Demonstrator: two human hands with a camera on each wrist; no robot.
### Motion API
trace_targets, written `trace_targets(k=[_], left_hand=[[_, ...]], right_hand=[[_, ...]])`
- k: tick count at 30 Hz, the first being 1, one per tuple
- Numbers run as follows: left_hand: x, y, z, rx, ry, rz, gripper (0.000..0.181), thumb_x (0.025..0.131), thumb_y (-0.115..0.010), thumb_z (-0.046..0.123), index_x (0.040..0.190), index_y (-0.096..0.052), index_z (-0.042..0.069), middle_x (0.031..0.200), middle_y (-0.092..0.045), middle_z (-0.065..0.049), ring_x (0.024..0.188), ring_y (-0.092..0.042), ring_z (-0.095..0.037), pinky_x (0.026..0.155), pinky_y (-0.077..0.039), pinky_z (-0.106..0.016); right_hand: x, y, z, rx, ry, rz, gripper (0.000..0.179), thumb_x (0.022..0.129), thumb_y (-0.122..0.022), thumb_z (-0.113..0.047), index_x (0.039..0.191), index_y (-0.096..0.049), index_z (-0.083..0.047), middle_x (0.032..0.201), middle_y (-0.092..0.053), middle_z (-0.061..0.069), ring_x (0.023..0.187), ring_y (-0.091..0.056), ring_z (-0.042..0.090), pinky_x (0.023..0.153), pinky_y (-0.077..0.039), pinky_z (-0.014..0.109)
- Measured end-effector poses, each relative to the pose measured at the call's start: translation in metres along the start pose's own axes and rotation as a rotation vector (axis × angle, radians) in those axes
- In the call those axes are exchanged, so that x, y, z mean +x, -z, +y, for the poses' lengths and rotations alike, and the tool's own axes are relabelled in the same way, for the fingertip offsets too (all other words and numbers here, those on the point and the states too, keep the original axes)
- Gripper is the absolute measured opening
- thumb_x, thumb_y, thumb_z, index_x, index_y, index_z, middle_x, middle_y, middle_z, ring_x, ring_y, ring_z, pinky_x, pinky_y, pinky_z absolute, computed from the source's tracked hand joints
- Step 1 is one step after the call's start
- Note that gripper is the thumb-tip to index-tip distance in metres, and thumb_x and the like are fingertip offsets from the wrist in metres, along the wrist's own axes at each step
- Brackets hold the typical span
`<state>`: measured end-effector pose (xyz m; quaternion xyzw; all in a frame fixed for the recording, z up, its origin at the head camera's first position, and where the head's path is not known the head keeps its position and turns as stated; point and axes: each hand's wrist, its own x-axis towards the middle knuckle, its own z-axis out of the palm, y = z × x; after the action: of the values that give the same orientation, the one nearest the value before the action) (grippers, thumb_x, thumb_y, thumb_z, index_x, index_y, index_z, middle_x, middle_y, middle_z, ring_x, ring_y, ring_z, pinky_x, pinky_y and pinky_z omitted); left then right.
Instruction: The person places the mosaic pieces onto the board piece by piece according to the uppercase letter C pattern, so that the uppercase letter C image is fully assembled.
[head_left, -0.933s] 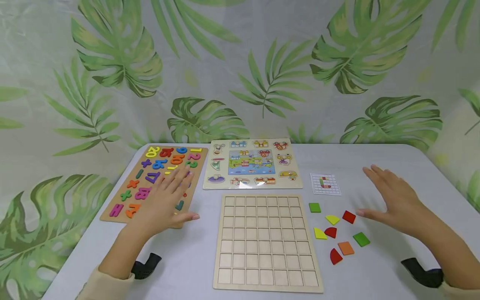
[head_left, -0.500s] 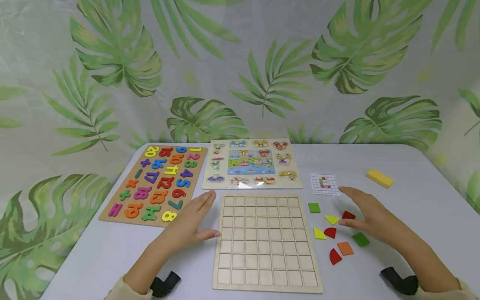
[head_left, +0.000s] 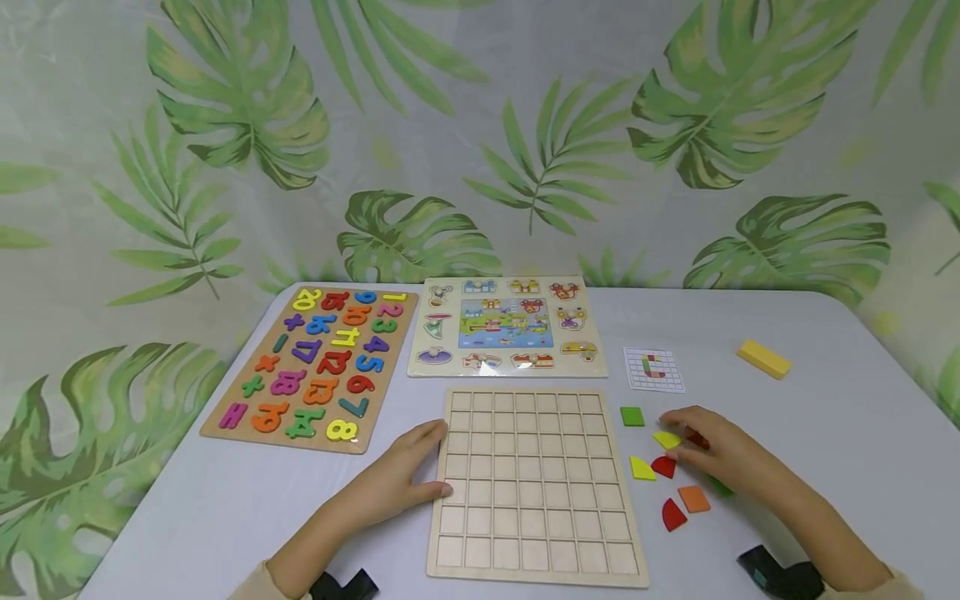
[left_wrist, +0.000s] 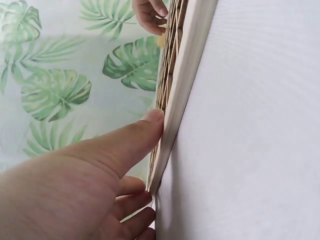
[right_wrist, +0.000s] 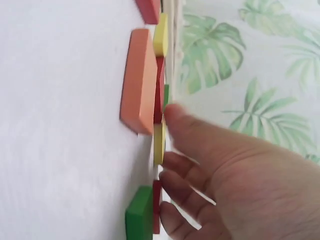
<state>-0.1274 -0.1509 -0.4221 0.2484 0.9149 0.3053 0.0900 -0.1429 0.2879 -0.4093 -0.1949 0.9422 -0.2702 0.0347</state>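
Observation:
A wooden grid board [head_left: 536, 492] lies in the middle of the table. My left hand [head_left: 397, 479] touches its left edge, the thumb at the rim and the other fingers alongside, as the left wrist view confirms. Over the loose flat pieces to the board's right is my right hand [head_left: 723, 450], fingers bent but apart. Its thumb and fingertips are beside a yellow quarter-round piece [head_left: 666, 439], with no clear grip on it. The hand partly covers a red square and a green square [head_left: 722, 487]. Nearby lie an orange square [head_left: 693, 499] and a red quarter-round piece [head_left: 673, 515].
Left of the board lies a number puzzle [head_left: 311, 371]; a picture puzzle [head_left: 506, 329] is behind it. A small pattern card [head_left: 654, 370] sits behind the pieces. Farther right is a yellow block [head_left: 764, 359]. A green square [head_left: 632, 416] lies near the board's right edge.
My left hand has moved from over the number puzzle, right and down to the board's edge. My right hand has moved left and down to the pieces, uncovering the yellow block; its fingers have bent.

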Motion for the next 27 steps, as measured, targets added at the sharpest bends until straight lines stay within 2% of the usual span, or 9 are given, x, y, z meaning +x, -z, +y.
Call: trace_targets(k=[5,9,14,18,23,27], left_hand=[[0.000,0.000,0.000,-0.001,0.000,0.004,0.080,0.079,-0.065,0.042,0.140,-0.030,0.003,0.144,-0.026,-0.009,0.130,-0.022,-0.027,0.102,-0.025,-0.042],[0.000,0.000,0.000,-0.003,0.000,0.005,0.079,0.079,-0.065,0.042,0.139,-0.031,0.003,0.144,-0.026,-0.009,0.130,-0.022,-0.027,0.102,-0.026,-0.042],[-0.001,0.000,0.001,-0.012,0.001,0.007,0.079,0.079,-0.065,0.042,0.139,-0.031,0.003,0.144,-0.026,-0.009,0.130,-0.022,-0.028,0.102,-0.026,-0.043],[-0.001,0.000,0.000,-0.025,0.002,0.009,0.079,0.079,-0.065,0.042,0.139,-0.031,0.003,0.144,-0.025,-0.008,0.130,-0.021,-0.028,0.101,-0.026,-0.043],[-0.001,0.000,0.000,-0.029,-0.001,0.010,0.079,0.079,-0.064,0.043,0.139,-0.031,0.004,0.144,-0.025,-0.007,0.130,-0.021,-0.027,0.101,-0.026,-0.044],[-0.001,0.000,-0.001,-0.029,-0.004,0.012,0.079,0.079,-0.064,0.043,0.140,-0.031,0.004,0.144,-0.026,-0.007,0.130,-0.022,-0.028,0.101,-0.026,-0.044]], right_hand=[[0.002,-0.004,0.003,-0.008,-0.004,0.033,0.026,0.080,-0.068,-0.020,0.104,-0.061,-0.011,0.103,-0.054,0.002,0.085,-0.047,0.016,0.073,-0.048,0.025],[0.002,-0.005,0.004,-0.012,-0.015,0.047,0.030,0.081,-0.068,-0.020,0.107,-0.061,-0.010,0.104,-0.053,0.003,0.085,-0.047,0.016,0.073,-0.047,0.026],[0.002,-0.006,0.004,-0.029,-0.057,0.051,0.030,0.080,-0.069,-0.024,0.104,-0.060,-0.009,0.102,-0.052,0.004,0.085,-0.046,0.017,0.071,-0.047,0.028],[0.003,-0.004,0.001,-0.020,-0.069,0.049,0.028,0.080,-0.069,-0.018,0.104,-0.059,-0.008,0.098,-0.053,0.003,0.081,-0.047,0.016,0.067,-0.047,0.025],[0.006,0.002,-0.007,0.002,-0.028,0.074,0.031,0.080,-0.068,-0.013,0.108,-0.057,-0.006,0.093,-0.057,0.001,0.079,-0.051,0.015,0.065,-0.048,0.020],[0.012,0.005,-0.019,-0.009,0.044,0.106,0.034,0.081,-0.067,-0.013,0.112,-0.057,-0.005,0.102,-0.059,0.002,0.086,-0.054,0.017,0.069,-0.049,0.026]])
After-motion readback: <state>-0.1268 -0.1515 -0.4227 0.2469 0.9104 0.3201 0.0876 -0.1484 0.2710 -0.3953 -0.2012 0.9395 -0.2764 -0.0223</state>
